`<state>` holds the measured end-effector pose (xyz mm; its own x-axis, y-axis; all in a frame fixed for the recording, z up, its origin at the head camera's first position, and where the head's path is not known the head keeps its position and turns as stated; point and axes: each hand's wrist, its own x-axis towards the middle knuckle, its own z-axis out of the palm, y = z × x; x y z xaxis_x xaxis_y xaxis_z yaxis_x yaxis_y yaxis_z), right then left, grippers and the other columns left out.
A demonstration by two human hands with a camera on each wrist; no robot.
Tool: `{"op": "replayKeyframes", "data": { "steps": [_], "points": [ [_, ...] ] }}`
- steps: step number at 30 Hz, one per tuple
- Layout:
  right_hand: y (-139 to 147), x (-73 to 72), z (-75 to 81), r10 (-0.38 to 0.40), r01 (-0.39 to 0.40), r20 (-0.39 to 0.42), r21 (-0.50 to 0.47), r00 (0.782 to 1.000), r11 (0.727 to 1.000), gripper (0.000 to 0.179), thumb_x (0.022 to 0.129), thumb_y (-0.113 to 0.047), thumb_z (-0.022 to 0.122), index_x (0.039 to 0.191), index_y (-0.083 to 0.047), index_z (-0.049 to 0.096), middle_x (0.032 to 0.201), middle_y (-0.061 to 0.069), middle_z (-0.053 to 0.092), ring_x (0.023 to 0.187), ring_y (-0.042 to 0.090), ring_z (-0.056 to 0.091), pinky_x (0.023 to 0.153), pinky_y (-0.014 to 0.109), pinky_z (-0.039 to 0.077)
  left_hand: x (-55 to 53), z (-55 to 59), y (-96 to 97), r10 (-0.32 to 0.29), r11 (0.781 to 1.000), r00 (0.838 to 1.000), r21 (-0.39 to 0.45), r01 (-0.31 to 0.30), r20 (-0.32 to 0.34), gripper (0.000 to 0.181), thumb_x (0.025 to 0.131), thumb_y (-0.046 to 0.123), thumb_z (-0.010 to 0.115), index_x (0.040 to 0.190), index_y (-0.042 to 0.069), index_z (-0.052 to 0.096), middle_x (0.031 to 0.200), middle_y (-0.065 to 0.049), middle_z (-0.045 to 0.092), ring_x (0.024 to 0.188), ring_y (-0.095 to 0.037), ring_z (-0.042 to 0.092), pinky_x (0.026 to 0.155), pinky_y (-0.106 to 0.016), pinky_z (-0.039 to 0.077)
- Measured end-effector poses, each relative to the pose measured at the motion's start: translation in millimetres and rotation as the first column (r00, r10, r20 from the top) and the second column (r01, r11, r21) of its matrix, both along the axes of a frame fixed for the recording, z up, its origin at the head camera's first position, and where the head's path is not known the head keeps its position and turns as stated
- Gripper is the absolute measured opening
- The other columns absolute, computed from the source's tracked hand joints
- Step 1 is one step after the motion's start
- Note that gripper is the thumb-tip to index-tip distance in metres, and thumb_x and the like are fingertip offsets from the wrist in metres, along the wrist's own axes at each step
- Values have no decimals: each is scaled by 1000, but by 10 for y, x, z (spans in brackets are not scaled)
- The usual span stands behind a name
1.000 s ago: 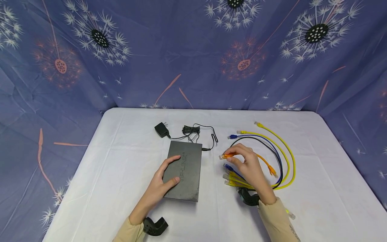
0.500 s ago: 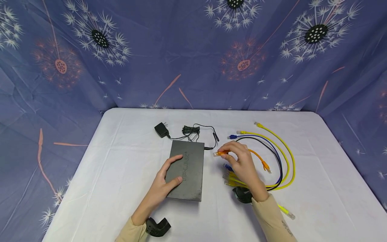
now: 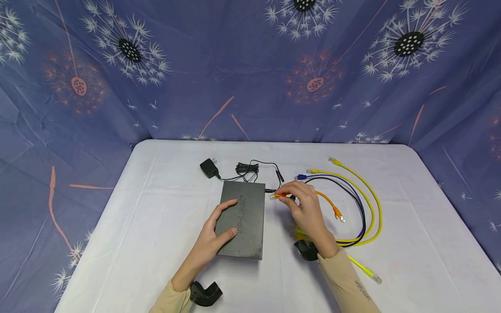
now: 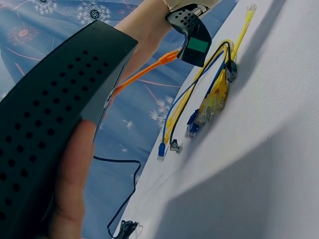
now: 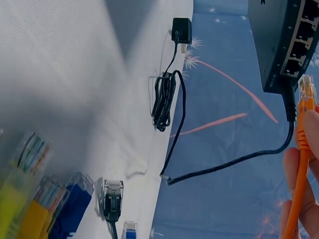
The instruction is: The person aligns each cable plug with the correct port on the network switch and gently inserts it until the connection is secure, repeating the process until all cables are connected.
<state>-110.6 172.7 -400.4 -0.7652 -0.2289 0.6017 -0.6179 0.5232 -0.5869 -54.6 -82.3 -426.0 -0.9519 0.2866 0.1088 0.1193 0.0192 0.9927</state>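
Observation:
My left hand [image 3: 206, 237] grips a dark grey TP-LINK network switch [image 3: 249, 243], thumb and one finger over its top. In the left wrist view the vented underside of the switch [image 4: 55, 107] shows, held above the table. My right hand [image 3: 307, 213] pinches a short orange Ethernet cable [image 3: 328, 201] near one plug. The cable's other end hangs loose. In the right wrist view that clear-tipped plug [image 5: 306, 89] is close beside the row of ports [image 5: 299, 50], below the end one. A black power lead [image 5: 289, 104] is plugged in at that edge.
A power adapter [image 3: 209, 168] and its bundled cord [image 3: 247, 168] lie behind the switch. Yellow, blue and black Ethernet cables [image 3: 380, 213] curve across the white table [image 3: 164, 208] at right. A patterned blue cloth [image 3: 235, 65] hangs behind.
My right hand has moved left with the orange cable, bringing its plug near the switch's port side. The switch has shifted slightly right in my left hand.

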Motion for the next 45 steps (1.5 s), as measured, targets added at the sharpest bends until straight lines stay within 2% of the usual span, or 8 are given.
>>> {"op": "replayKeyframes", "data": {
  "steps": [6,13,24,45],
  "points": [
    [-42,-16,-7,-15,15,-6,3,1000,1000,23,74,6,76,90,-10,72,92,-2,67,88,16,58,75,34,32,-3,12,8,2,1000,1000,-2,-2,-5,59,90,15,64,143,28,42,151,3,31,141,-22,16,105,-59,9],
    [-101,-25,1,-56,56,-37,6,998,998,21,73,5,77,89,-8,73,90,0,66,88,19,59,77,35,36,-1,16,21,15,1000,1000,-3,-15,-7,59,90,15,63,143,28,42,151,3,31,141,-22,14,106,-61,8],
    [-141,-44,-11,-75,77,-98,17,992,997,24,69,7,79,89,-6,74,90,3,65,86,20,60,77,35,37,-12,16,49,24,1000,1000,17,-24,2,59,91,14,62,144,26,41,152,0,29,142,-23,13,105,-62,7],
    [-194,-14,-47,-114,113,-109,-17,988,993,21,69,8,79,87,-3,73,86,6,64,87,24,61,77,34,47,-4,38,24,-30,999,999,-17,31,19,61,92,13,61,145,29,36,153,4,25,142,-21,9,106,-62,6]
  ]
}}
